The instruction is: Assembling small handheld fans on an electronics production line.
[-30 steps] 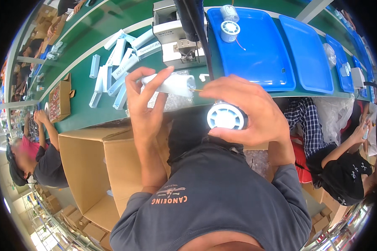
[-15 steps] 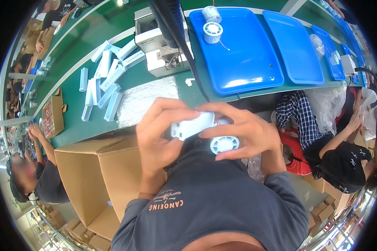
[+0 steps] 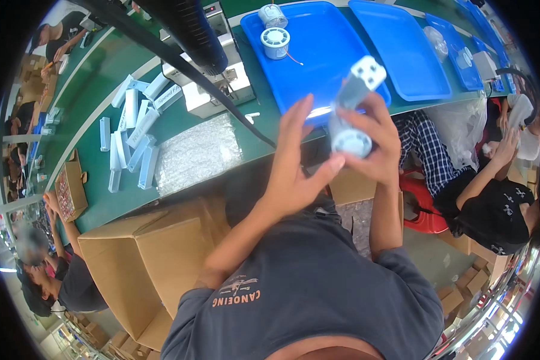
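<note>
Since half a second ago: fan unit (image 3: 351, 143) and pale housing (image 3: 366, 75) went from in front of the shirt to farther right; left hand (image 3: 291, 174) is off the housing.

Right hand (image 3: 378, 141) grips the pair, fan end near, housing's holed end far, tilted, held up in front of the near right part of a blue tray (image 3: 321, 60). Left hand spread open just left of it; can't tell if its thumb touches.

Tray's far left: two more round fan units (image 3: 275, 43), red lead off the nearer. Left of tray, on the green table (image 3: 99, 210): grey-white machine (image 3: 213, 99), bubble wrap (image 3: 198, 156) nearer, loose pile of pale housings (image 3: 143, 129) farther left. Open carton (image 3: 168, 252) near left, below table edge.
</note>
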Demonstrator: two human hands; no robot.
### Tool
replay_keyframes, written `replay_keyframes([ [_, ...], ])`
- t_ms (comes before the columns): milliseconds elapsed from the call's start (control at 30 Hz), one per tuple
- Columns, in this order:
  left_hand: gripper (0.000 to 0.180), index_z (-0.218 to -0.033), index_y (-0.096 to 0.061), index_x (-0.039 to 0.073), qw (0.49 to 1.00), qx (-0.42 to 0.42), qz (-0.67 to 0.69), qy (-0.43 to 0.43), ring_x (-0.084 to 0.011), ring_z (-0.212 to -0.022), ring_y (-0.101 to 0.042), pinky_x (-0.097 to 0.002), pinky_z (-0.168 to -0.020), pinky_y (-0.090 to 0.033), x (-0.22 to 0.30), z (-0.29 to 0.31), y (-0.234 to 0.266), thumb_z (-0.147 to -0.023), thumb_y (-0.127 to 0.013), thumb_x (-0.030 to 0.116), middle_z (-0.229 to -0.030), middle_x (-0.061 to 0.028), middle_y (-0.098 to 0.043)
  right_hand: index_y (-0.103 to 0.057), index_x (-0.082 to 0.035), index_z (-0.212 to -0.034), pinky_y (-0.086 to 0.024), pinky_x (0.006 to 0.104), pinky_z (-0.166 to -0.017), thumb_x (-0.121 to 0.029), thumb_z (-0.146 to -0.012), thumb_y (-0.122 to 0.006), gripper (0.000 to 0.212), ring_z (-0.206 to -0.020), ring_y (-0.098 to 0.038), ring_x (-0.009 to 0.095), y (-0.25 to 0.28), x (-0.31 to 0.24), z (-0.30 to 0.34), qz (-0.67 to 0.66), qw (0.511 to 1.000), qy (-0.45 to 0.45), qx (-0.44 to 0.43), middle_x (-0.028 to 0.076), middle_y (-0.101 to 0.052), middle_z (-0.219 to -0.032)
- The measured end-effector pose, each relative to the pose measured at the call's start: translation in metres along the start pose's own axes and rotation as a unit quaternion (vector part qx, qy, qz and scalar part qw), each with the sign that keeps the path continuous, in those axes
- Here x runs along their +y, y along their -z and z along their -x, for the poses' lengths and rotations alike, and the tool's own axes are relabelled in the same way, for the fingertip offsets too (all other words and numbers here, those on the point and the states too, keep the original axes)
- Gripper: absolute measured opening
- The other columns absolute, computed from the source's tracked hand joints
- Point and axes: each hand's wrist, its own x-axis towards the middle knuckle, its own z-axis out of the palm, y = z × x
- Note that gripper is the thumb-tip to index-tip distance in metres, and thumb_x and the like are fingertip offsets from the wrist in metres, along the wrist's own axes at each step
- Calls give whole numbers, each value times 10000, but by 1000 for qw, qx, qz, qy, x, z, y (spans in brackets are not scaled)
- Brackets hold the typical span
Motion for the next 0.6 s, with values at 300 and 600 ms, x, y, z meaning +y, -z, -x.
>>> replay_keyframes([
  [300, 784, -1576, -304, -19, 998, 42, -38, -9, -325, -1406, -463, -416, -1151, -391, -51, -58, -20, -927, -718, 130, -1522, -221, -432, -614, -182, -1365, -554, 456, -975, -95, -707, -896, 721, -1249, -581, 407, -34, 62, -19, 142, 989, 3, 44, 184, -489, -1441],
  [600, 502, -1436, -499, -23, 992, 30, -123, -4, -252, -1247, -549, -371, -1083, -429, -77, -70, -27, -1001, -676, 154, -1344, -151, -576, -586, -192, -1459, -412, 519, -1139, -136, -804, -774, 684, -1387, -454, 468, -30, 79, 29, 205, 977, -25, 47, 241, -483, -1486],
])
